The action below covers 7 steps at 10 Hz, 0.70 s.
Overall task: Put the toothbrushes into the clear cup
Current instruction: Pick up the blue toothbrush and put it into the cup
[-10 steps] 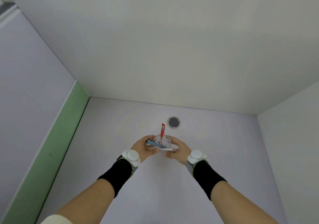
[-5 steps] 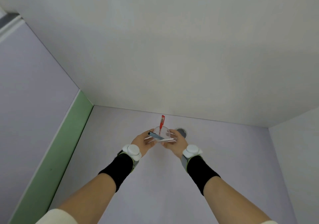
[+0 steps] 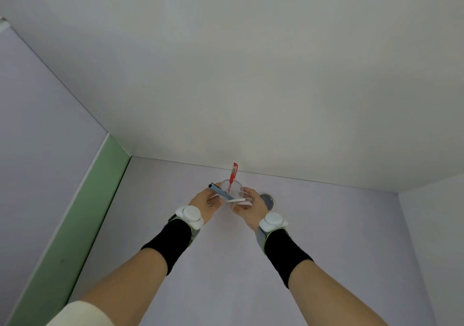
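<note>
A clear cup [image 3: 236, 188] stands near the back wall, between my two hands. A red toothbrush [image 3: 233, 172] rises upright out of it. My left hand [image 3: 204, 204] is closed on a blue-grey toothbrush [image 3: 218, 190], which slants up to the left at the cup's left rim. My right hand [image 3: 251, 206] pinches a white toothbrush [image 3: 239, 200] that lies almost level in front of the cup. Its fingers touch the cup's right side. The cup's base is hidden behind the hands.
A grey round drain [image 3: 268, 199] sits in the lilac surface [image 3: 226, 263], partly behind my right hand. A white back wall [image 3: 251, 99] stands just beyond the cup. A green strip [image 3: 82, 212] runs along the left side, and a side wall [image 3: 437, 237] closes the right.
Both hands have moved away from me toward the back wall with the cup and toothbrushes. The drain, earlier above the hands, now lies behind my right hand.
</note>
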{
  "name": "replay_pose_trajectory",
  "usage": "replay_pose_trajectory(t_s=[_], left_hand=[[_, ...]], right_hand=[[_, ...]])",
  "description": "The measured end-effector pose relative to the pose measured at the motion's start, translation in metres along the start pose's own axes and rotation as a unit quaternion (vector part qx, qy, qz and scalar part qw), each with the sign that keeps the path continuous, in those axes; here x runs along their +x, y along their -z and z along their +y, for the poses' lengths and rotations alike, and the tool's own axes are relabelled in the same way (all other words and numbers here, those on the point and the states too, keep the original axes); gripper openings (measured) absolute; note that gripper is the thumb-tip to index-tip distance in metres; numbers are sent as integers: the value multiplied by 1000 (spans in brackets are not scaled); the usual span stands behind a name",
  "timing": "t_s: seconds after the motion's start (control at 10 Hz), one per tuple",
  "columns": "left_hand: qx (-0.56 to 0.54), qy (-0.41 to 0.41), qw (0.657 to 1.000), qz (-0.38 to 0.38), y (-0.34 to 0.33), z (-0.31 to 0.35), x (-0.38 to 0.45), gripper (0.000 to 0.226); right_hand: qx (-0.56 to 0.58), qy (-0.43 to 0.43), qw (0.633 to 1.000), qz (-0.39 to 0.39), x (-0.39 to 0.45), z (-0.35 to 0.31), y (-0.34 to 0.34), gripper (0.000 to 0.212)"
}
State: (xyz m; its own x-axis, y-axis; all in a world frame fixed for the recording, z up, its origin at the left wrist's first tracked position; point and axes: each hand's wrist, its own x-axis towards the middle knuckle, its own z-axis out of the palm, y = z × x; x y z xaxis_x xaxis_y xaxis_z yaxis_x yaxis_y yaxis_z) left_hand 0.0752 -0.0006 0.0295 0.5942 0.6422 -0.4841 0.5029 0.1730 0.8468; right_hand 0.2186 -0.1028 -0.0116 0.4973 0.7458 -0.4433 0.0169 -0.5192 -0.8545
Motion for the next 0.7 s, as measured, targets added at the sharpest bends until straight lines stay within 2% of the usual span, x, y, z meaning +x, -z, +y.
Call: replay_pose_trajectory(t_s=[0.5,0.7], left_hand=[[-2,30,999,21,2,0,-7,45],[-70,40,997,18,1,2,-5,58]], right_hand=[[16,2,1000,-25,-4,-5,1,59],[15,-9,999,-28,-3,-6,2,69]])
